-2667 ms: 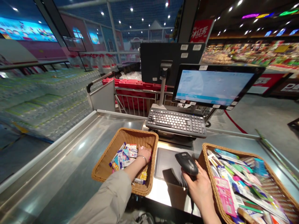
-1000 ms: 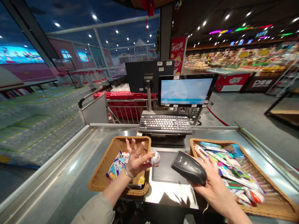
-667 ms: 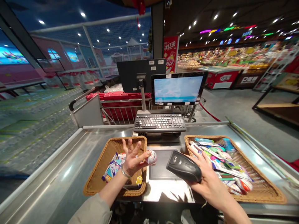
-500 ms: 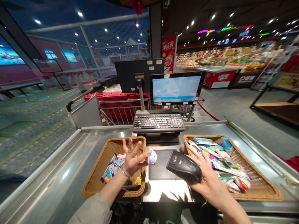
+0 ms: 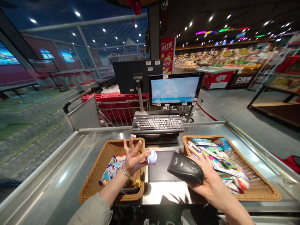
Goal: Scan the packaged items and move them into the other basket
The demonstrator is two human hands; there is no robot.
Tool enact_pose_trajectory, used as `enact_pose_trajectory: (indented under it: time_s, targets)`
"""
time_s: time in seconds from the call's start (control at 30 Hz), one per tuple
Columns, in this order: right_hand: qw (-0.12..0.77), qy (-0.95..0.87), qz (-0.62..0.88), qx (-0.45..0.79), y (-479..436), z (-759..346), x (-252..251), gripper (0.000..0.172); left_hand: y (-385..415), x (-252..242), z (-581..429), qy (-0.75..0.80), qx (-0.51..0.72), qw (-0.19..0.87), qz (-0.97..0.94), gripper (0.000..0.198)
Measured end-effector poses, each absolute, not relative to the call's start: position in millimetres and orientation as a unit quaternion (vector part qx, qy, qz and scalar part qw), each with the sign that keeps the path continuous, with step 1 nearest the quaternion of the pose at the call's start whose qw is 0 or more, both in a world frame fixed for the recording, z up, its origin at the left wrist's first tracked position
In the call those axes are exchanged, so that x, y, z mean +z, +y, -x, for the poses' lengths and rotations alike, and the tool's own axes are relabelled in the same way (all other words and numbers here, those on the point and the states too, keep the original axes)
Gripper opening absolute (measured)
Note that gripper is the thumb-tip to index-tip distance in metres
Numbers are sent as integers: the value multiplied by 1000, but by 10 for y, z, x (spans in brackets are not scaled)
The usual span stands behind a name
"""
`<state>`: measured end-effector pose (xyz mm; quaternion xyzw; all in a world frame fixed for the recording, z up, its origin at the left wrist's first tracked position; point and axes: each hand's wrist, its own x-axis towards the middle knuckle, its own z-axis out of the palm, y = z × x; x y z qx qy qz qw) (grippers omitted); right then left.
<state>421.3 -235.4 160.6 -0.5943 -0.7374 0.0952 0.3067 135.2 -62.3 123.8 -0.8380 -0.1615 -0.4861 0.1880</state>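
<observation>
My left hand [image 5: 134, 159] is over the right side of the left wicker basket [image 5: 90, 168], holding a small round white and purple item [image 5: 152, 156] between thumb and finger, with the other fingers spread. Small packets [image 5: 110, 172] lie inside that basket. A black handheld scanner [image 5: 185, 168] is in my right hand [image 5: 208, 178], its front end facing the round item, with a gap between them. Behind my right hand, the right wicker basket [image 5: 264, 187] holds toothbrush-like packages and a red and white item [image 5: 241, 184].
A black keyboard [image 5: 158, 123] and a lit monitor [image 5: 174, 90] stand behind the baskets on the metal counter [image 5: 58, 168]. A dark flat plate [image 5: 161, 167] lies between the baskets. Beyond is a shopping cart [image 5: 117, 112].
The camera view has shifted slightly. The round item has turned a little in my left hand, and the monitor's picture looks different. Both hands keep nearly the same place.
</observation>
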Motion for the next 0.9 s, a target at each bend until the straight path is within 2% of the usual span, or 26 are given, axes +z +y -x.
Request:
enact_pose_trajectory:
  time_s: [0.23, 0.53, 0.8, 0.9]
  targets:
    - [317, -741, 588, 75, -2367, -4236, 1677, 53, -582, 1198, -1328, -158, -484, 182, 841, 63]
    - [358, -697, 616, 81, -2321, -4263, 1526, 49, -628, 1246, -1402, -179, -497, 155, 835, 73]
    - [370, -682, 625, 82, -2355, -4296, 1493, 60, -691, 1349, -1538, -173, -523, 112, 827, 87]
    - [375, -677, 629, 77, -2382, -4315, 1502, 58, -715, 1354, -1613, -173, -537, 81, 821, 88]
